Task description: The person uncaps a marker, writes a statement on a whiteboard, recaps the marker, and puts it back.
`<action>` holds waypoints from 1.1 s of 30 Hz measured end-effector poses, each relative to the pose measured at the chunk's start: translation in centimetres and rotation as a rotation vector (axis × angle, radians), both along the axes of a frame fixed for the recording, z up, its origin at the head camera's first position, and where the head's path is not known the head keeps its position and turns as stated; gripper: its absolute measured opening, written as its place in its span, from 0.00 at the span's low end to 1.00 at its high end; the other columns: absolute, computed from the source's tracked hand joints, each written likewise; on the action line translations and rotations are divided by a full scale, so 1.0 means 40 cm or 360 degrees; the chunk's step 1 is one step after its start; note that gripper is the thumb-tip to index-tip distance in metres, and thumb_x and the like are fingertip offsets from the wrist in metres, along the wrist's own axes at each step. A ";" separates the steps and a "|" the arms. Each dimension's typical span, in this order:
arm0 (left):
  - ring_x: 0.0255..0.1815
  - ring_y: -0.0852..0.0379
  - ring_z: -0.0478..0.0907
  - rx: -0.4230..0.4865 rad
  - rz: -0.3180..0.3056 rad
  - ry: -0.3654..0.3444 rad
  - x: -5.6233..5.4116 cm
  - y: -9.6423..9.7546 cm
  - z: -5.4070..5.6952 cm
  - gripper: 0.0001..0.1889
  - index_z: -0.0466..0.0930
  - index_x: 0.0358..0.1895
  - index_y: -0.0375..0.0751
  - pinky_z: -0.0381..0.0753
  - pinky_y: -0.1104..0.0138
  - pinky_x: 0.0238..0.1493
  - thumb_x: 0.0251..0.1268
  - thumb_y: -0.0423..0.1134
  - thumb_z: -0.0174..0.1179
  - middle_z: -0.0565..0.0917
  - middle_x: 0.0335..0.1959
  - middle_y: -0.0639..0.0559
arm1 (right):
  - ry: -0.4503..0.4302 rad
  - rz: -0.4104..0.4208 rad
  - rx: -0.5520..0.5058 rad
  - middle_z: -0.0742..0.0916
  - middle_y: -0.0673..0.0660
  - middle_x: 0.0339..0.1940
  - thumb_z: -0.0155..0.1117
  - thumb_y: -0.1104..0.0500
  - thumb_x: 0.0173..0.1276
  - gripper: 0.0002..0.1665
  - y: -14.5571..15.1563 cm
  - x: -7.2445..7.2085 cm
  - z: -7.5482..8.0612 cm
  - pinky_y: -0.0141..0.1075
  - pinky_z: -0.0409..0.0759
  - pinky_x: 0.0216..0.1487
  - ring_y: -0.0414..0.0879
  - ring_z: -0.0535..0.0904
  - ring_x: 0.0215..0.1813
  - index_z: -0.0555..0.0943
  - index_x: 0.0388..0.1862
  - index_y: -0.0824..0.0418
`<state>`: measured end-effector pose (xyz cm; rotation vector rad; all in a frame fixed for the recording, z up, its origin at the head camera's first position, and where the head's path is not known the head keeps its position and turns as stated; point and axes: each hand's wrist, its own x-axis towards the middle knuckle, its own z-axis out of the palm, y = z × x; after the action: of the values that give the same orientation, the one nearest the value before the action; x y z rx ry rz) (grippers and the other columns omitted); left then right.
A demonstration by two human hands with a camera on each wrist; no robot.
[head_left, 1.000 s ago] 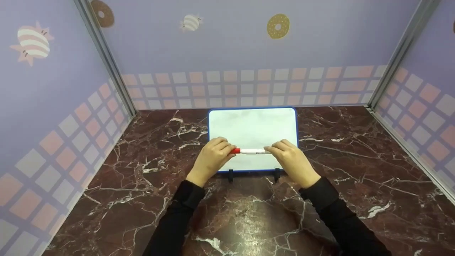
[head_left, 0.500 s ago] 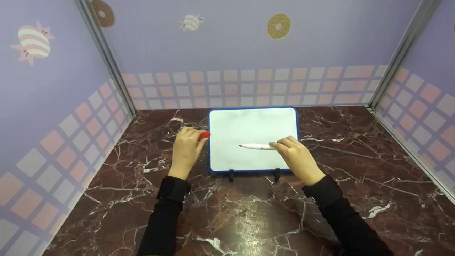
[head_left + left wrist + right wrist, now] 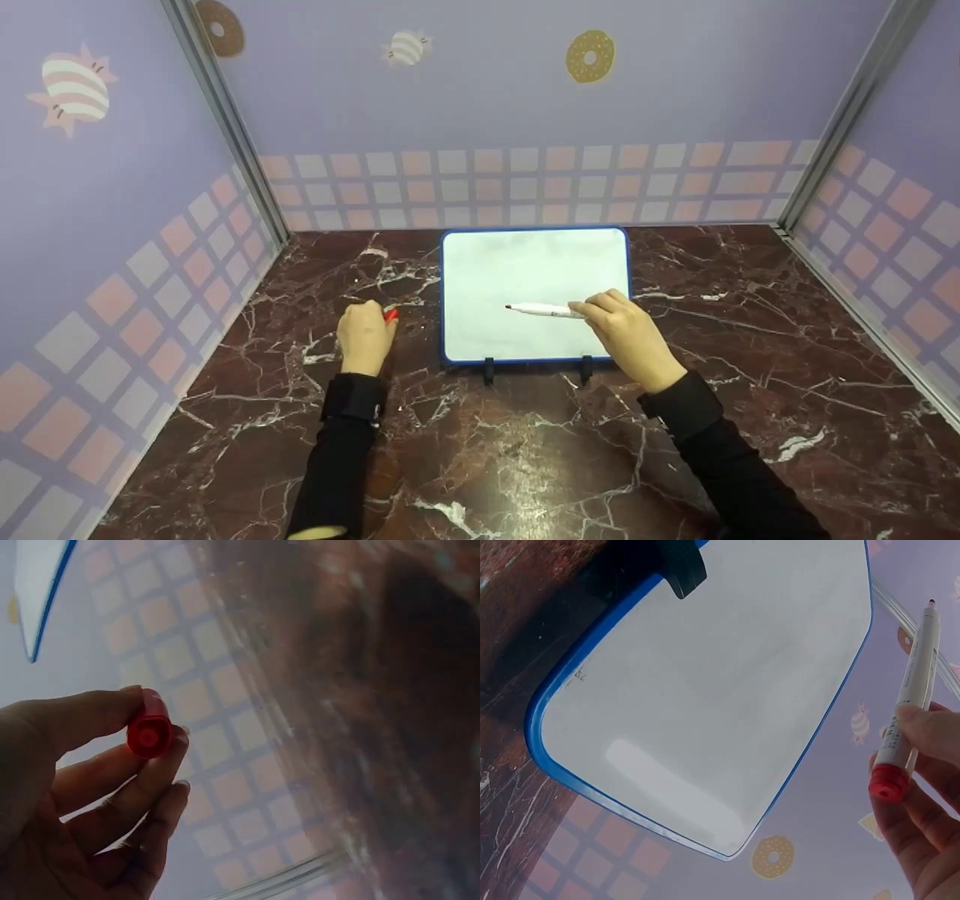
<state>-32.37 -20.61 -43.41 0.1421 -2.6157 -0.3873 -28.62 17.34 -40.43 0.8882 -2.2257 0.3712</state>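
My left hand (image 3: 364, 337) pinches a red marker cap (image 3: 149, 736) between thumb and fingers, left of the whiteboard (image 3: 525, 262). In the left wrist view the cap's hollow end faces the camera. With thumb and fingertips my right hand (image 3: 630, 337) holds a white marker (image 3: 538, 309) by its rear part, in front of the board. Its bare tip points left in the head view. The right wrist view shows the marker's red end plug (image 3: 889, 783) and the uncapped tip. The blue-framed board bears no large writing.
Two black stand feet (image 3: 489, 370) hold the board's lower edge on a dark red marbled table (image 3: 315, 435). Lilac walls (image 3: 487, 97) with printed tiles and sweets close off the back and both sides.
The cap has come off the marker. My left hand has carried it left, then lower toward the table. My right hand has shifted slightly right with the marker and now holds nearly still.
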 end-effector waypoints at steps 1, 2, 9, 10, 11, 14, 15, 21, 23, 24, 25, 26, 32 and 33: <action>0.36 0.33 0.83 -0.0023 0.0019 -0.0040 -0.001 -0.003 -0.006 0.15 0.84 0.32 0.27 0.84 0.46 0.39 0.56 0.40 0.72 0.86 0.31 0.32 | -0.0003 0.0000 -0.0002 0.87 0.56 0.37 0.69 0.72 0.60 0.16 0.000 0.000 0.000 0.38 0.85 0.41 0.49 0.80 0.40 0.87 0.48 0.63; 0.36 0.33 0.84 -0.0041 0.0035 -0.0079 -0.002 -0.006 -0.010 0.15 0.83 0.33 0.26 0.84 0.45 0.40 0.56 0.39 0.72 0.86 0.32 0.31 | -0.0004 0.0000 -0.0003 0.87 0.56 0.37 0.69 0.72 0.60 0.16 0.000 0.000 -0.001 0.38 0.85 0.41 0.49 0.80 0.40 0.87 0.48 0.63; 0.43 0.34 0.84 -0.0122 0.0137 -0.0298 -0.014 -0.012 -0.027 0.12 0.86 0.36 0.28 0.84 0.47 0.45 0.58 0.37 0.68 0.87 0.38 0.31 | 0.0001 0.0001 -0.0009 0.87 0.56 0.36 0.69 0.71 0.61 0.15 -0.001 -0.001 -0.002 0.38 0.86 0.41 0.49 0.80 0.40 0.87 0.47 0.63; 0.43 0.34 0.84 -0.0130 0.0147 -0.0316 -0.014 -0.011 -0.028 0.11 0.86 0.36 0.28 0.84 0.47 0.46 0.58 0.36 0.67 0.87 0.39 0.31 | 0.0003 0.0002 -0.0009 0.87 0.56 0.36 0.70 0.71 0.61 0.15 -0.001 -0.001 -0.002 0.38 0.86 0.40 0.49 0.80 0.40 0.87 0.47 0.63; 0.44 0.34 0.83 -0.0133 0.0155 -0.0326 -0.014 -0.009 -0.029 0.11 0.86 0.37 0.28 0.83 0.47 0.47 0.60 0.35 0.65 0.87 0.39 0.31 | 0.0004 0.0003 -0.0008 0.87 0.56 0.36 0.70 0.71 0.61 0.15 -0.002 0.000 -0.002 0.38 0.86 0.40 0.49 0.80 0.40 0.87 0.47 0.63; 0.47 0.34 0.82 -0.0139 0.0175 -0.0394 -0.011 -0.004 -0.030 0.11 0.86 0.40 0.28 0.82 0.47 0.50 0.66 0.32 0.56 0.86 0.43 0.30 | 0.0006 0.0004 -0.0010 0.87 0.56 0.36 0.70 0.71 0.60 0.15 -0.002 0.001 -0.002 0.38 0.86 0.40 0.49 0.80 0.40 0.87 0.47 0.63; 0.48 0.34 0.82 -0.0140 0.0183 -0.0427 -0.010 -0.003 -0.030 0.12 0.86 0.42 0.27 0.82 0.47 0.51 0.68 0.32 0.53 0.86 0.44 0.30 | 0.0006 0.0005 -0.0012 0.87 0.56 0.36 0.70 0.71 0.60 0.15 -0.002 0.001 -0.002 0.38 0.86 0.40 0.49 0.80 0.39 0.87 0.47 0.63; 0.51 0.34 0.81 -0.0146 0.0200 -0.0554 -0.004 0.007 -0.025 0.17 0.84 0.46 0.26 0.81 0.46 0.53 0.73 0.30 0.44 0.85 0.47 0.29 | -0.0002 0.0013 -0.0016 0.87 0.56 0.36 0.69 0.71 0.61 0.15 -0.003 0.002 -0.001 0.38 0.86 0.40 0.49 0.80 0.39 0.87 0.47 0.64; 0.52 0.34 0.80 -0.0142 0.0191 -0.0560 -0.003 0.007 -0.023 0.16 0.84 0.46 0.27 0.81 0.46 0.55 0.73 0.30 0.45 0.85 0.48 0.29 | -0.0008 0.0013 -0.0014 0.87 0.56 0.36 0.69 0.71 0.61 0.15 -0.002 0.002 -0.001 0.38 0.86 0.40 0.49 0.80 0.39 0.87 0.47 0.64; 0.52 0.34 0.80 -0.0142 0.0185 -0.0561 -0.002 0.007 -0.022 0.16 0.84 0.46 0.27 0.81 0.46 0.55 0.73 0.30 0.46 0.85 0.48 0.30 | -0.0011 0.0012 -0.0013 0.87 0.56 0.36 0.69 0.71 0.61 0.15 -0.002 0.002 -0.001 0.38 0.86 0.40 0.49 0.80 0.39 0.87 0.48 0.64; 0.52 0.34 0.80 -0.0143 0.0178 -0.0566 -0.002 0.006 -0.021 0.14 0.84 0.46 0.27 0.80 0.47 0.56 0.72 0.31 0.49 0.85 0.48 0.30 | -0.0013 0.0012 -0.0010 0.87 0.56 0.36 0.69 0.71 0.61 0.15 -0.002 0.002 -0.001 0.38 0.86 0.40 0.49 0.80 0.39 0.87 0.48 0.64; 0.52 0.34 0.80 -0.0142 0.0173 -0.0568 -0.002 0.005 -0.021 0.13 0.84 0.46 0.27 0.80 0.47 0.56 0.70 0.32 0.52 0.85 0.49 0.30 | -0.0014 0.0011 -0.0009 0.87 0.56 0.36 0.69 0.71 0.61 0.16 -0.001 0.002 -0.001 0.38 0.86 0.40 0.49 0.80 0.39 0.87 0.48 0.64; 0.50 0.34 0.80 -0.0210 0.0114 -0.0418 0.008 0.002 0.005 0.18 0.84 0.44 0.26 0.81 0.48 0.53 0.59 0.40 0.69 0.85 0.45 0.30 | -0.0017 0.0008 -0.0009 0.87 0.56 0.36 0.69 0.71 0.61 0.16 0.000 0.002 0.000 0.38 0.85 0.40 0.49 0.80 0.40 0.87 0.48 0.63; 0.49 0.34 0.80 -0.0219 0.0095 -0.0336 0.011 0.005 0.014 0.17 0.84 0.43 0.26 0.81 0.48 0.52 0.59 0.40 0.69 0.86 0.44 0.30 | -0.0019 0.0007 -0.0011 0.87 0.56 0.36 0.69 0.71 0.61 0.16 0.000 0.002 0.000 0.38 0.85 0.40 0.49 0.80 0.39 0.87 0.48 0.63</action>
<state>-31.91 -20.43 -42.84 0.2250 -2.8278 -0.1791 -28.55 17.34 -40.42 0.8895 -2.2324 0.3871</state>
